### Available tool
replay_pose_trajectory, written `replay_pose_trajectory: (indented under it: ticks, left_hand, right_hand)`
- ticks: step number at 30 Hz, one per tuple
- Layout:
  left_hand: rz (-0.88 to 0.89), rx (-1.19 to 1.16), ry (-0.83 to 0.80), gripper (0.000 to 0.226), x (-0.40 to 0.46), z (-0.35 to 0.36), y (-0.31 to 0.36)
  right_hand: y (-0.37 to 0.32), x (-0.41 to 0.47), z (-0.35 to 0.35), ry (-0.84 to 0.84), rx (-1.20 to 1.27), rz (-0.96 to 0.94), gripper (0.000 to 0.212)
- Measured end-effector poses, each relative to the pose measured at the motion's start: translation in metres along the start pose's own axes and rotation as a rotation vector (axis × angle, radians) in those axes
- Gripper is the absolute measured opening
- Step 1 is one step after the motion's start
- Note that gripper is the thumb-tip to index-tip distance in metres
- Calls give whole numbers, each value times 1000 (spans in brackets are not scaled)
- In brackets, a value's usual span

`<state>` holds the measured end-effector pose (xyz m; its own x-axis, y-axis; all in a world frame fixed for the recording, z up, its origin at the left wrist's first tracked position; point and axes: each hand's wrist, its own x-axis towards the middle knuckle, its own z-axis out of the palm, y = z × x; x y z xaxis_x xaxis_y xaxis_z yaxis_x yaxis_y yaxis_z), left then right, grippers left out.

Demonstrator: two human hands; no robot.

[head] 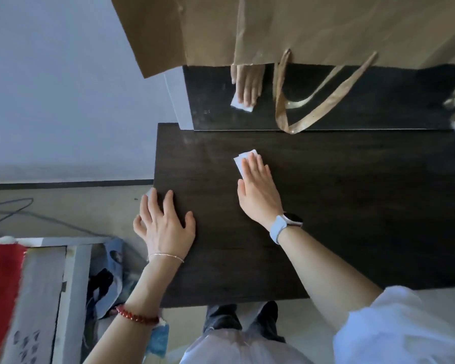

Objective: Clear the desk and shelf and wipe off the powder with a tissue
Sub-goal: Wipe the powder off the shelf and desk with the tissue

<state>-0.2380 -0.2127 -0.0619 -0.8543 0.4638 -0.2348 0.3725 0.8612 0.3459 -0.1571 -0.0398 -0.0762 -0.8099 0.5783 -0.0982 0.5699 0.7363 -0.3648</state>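
My right hand [258, 189] lies flat on the dark wooden desk [352, 219], its straight fingers pressing a folded white tissue [241, 158] against the surface near the back. My left hand [163, 222] rests spread on the desk's left edge, fingers straight; a small white scrap [148, 193] shows beside its fingertips, what it is I cannot tell. A glossy dark back panel [352, 101] behind the desk mirrors my right hand and the tissue. Faint pale powder marks show on the desk near the back left corner [192, 139].
Brown paper bags [300, 27] with gold ribbon handles [313, 111] hang over the back panel from the shelf above. To the left stand a white frame with red cloth [0, 285], a blue printed bag [111, 279] and cables on the floor [11, 208].
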Motion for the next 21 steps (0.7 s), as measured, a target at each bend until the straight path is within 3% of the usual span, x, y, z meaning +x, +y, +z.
replay_pose_trajectory:
  ticks: [5, 12, 17, 21]
  left_hand:
    - [247, -10, -87, 60, -35, 29, 67]
    - [443, 55, -257, 56, -111, 88, 175]
    - [568, 98, -270, 58, -155, 129, 259]
    - [579, 169, -285, 57, -175, 158, 320]
  right_hand:
    - [77, -85, -18, 66, -9, 225, 51]
    - [170, -224, -38, 28, -48, 313, 52]
    - [267, -265, -73, 104, -66, 472, 52]
    - [346, -276, -109, 145, -38, 603, 67]
